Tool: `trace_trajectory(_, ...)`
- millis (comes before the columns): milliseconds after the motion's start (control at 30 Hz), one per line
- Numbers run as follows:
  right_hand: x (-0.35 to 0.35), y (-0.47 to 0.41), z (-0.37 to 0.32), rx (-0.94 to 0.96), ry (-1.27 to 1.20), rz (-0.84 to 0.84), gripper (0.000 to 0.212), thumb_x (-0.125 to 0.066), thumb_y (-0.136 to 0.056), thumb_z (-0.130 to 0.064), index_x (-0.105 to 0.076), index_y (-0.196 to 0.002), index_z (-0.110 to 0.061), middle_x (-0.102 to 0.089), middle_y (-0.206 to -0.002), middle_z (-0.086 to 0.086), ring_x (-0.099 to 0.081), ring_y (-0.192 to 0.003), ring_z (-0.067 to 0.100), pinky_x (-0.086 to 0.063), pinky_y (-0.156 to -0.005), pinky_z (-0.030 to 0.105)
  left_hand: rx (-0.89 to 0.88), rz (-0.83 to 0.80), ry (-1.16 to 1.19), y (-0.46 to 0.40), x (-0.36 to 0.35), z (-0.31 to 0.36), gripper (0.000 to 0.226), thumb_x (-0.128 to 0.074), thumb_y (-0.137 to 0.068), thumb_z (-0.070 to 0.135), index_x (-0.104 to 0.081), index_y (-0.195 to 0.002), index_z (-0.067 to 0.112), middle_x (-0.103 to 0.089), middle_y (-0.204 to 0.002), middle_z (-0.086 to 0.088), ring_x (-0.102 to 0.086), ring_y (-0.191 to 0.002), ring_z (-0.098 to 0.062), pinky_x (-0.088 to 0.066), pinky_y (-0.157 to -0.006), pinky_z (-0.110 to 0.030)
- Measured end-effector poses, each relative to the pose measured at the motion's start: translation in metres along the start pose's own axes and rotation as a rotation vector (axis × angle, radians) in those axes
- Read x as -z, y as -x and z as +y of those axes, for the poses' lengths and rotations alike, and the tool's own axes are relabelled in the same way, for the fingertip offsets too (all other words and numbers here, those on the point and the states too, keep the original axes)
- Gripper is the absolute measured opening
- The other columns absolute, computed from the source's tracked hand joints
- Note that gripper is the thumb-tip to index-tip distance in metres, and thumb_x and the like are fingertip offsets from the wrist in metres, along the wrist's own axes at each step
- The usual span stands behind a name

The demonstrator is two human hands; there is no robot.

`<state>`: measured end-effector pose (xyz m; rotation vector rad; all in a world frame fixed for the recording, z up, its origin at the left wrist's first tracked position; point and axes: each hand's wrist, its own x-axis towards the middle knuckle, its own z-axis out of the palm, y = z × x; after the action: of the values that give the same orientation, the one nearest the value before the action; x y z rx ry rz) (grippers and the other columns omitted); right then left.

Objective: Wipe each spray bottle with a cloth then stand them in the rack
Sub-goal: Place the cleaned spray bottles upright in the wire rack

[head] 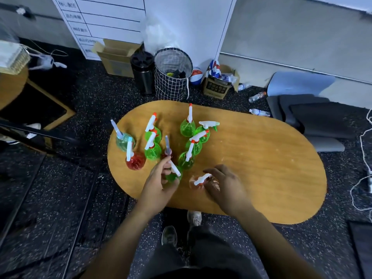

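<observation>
Several spray bottles stand in a cluster on the oval wooden table (261,158): green ones (187,127), a red one (135,161) and a pale blue one (123,141). My left hand (159,182) holds a green bottle (173,176) near the table's front edge, fingers curled round its neck. My right hand (223,184) grips a clear orange bottle (196,181) with a white trigger head, just to the right of it. No cloth or rack shows in the head view.
Beyond the table on the dark speckled floor stand a checked fabric basket (172,77), a black canister (143,71) and cardboard boxes (117,57). Water bottles (256,96) and grey mats (314,115) lie at the right. My shoes (194,217) are by the table's front edge.
</observation>
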<state>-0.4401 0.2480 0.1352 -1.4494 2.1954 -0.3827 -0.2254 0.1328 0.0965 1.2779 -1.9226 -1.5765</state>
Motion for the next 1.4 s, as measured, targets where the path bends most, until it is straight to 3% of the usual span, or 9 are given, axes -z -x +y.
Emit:
trace_trajectory(133,-0.016,-0.023,0.01,0.046,0.147,-0.099,0.038,-0.066,-0.099,-0.032,-0.064,-0.137,-0.034,-0.057,-0.137,-0.006,-0.058,-0.121,0.023,-0.044,-0.102,0.038,0.087,0.013,-0.009,-0.011,-0.015,-0.019,0.072,-0.074,-0.099,0.016,-0.04,-0.161,0.03,-0.055,-0.139,0.02,-0.055,-0.121,0.01,-0.052,-0.101,-0.027)
trace_trajectory(233,-0.026,-0.041,0.018,0.09,0.201,-0.166,0.039,-0.063,-0.1,-0.033,-0.061,-0.139,-0.037,-0.053,-0.143,-0.006,-0.048,-0.134,0.021,-0.035,-0.108,0.037,0.189,0.084,0.045,-0.026,-0.027,-0.031,0.079,-0.075,-0.098,0.013,-0.034,-0.163,0.028,-0.057,-0.132,0.016,-0.062,-0.117,-0.006,-0.057,-0.098,-0.035)
trace_trajectory(400,-0.048,-0.074,0.039,0.187,0.301,-0.254,0.04,-0.074,-0.09,-0.023,-0.067,-0.127,-0.038,-0.06,-0.136,-0.005,-0.048,-0.136,0.023,-0.032,-0.112,0.039,0.397,0.179,0.15,-0.055,-0.054,-0.046,0.083,-0.072,-0.102,0.025,-0.022,-0.168,0.025,-0.054,-0.141,0.0,-0.063,-0.102,-0.003,-0.056,-0.086,-0.03)
trace_trajectory(533,-0.061,-0.093,0.056,0.227,0.329,-0.344,0.046,-0.067,-0.093,-0.019,-0.062,-0.132,-0.043,-0.055,-0.143,-0.009,-0.044,-0.139,0.019,-0.025,-0.116,0.036,0.476,0.266,0.137,-0.077,-0.072,-0.062,0.083,-0.073,-0.098,0.044,-0.029,-0.165,0.025,-0.06,-0.145,-0.002,-0.069,-0.118,-0.026,-0.054,-0.106,-0.052)
trace_trajectory(733,-0.068,-0.11,0.076,0.269,0.351,-0.51,0.037,-0.051,-0.104,-0.026,-0.06,-0.136,-0.04,-0.051,-0.146,-0.007,-0.054,-0.126,0.022,-0.037,-0.102,0.036,0.512,0.36,0.222,-0.103,-0.086,-0.074,0.068,-0.071,-0.103,0.026,-0.036,-0.161,0.024,-0.058,-0.133,0.004,-0.066,-0.122,-0.032,-0.057,-0.101,-0.059)
trace_trajectory(933,-0.05,-0.119,0.076,0.244,0.272,-0.504,0.038,-0.043,-0.108,-0.043,-0.056,-0.144,-0.042,-0.057,-0.141,-0.011,-0.055,-0.126,0.021,-0.042,-0.094,0.032,0.537,0.403,0.437,-0.11,-0.092,-0.071,0.058,-0.06,-0.106,0.0,-0.039,-0.151,0.029,-0.065,-0.119,-0.009,-0.072,-0.083,-0.03,-0.062,-0.063,-0.029)
trace_trajectory(1100,-0.036,-0.131,0.067,0.216,0.238,-0.452,0.042,-0.041,-0.102,-0.054,-0.061,-0.136,-0.041,-0.06,-0.121,-0.01,-0.06,-0.113,0.018,-0.044,-0.081,0.034,0.523,0.463,0.478,-0.099,-0.083,-0.058,0.063,-0.062,-0.105,0.001,-0.036,-0.158,0.024,-0.065,-0.12,-0.02,-0.066,-0.068,-0.024,-0.059,-0.069,-0.041)
trace_trajectory(1233,-0.03,-0.137,0.04,0.296,0.142,-0.361,0.081,-0.013,-0.084,-0.068,-0.064,-0.138,-0.036,-0.061,-0.122,-0.007,-0.064,-0.106,0.021,-0.04,-0.075,0.033,0.454,0.534,0.519,-0.078,-0.059,-0.043,0.063,-0.062,-0.106,0.005,-0.034,-0.16,0.022,-0.067,-0.124,-0.019,-0.069,-0.065,-0.016,-0.062,-0.068,-0.034)
trace_trajectory(1400,-0.035,-0.139,-0.012,0.471,0.165,-0.276,0.057,-0.036,-0.091,-0.053,-0.07,-0.133,-0.035,-0.069,-0.114,-0.004,-0.071,-0.092,0.026,-0.054,-0.071,0.035,0.344,0.637,0.598,-0.047,-0.021,-0.028,0.062,-0.062,-0.106,0.004,-0.036,-0.158,0.022,-0.064,-0.122,-0.024,-0.071,-0.065,-0.019,-0.061,-0.063,-0.031)
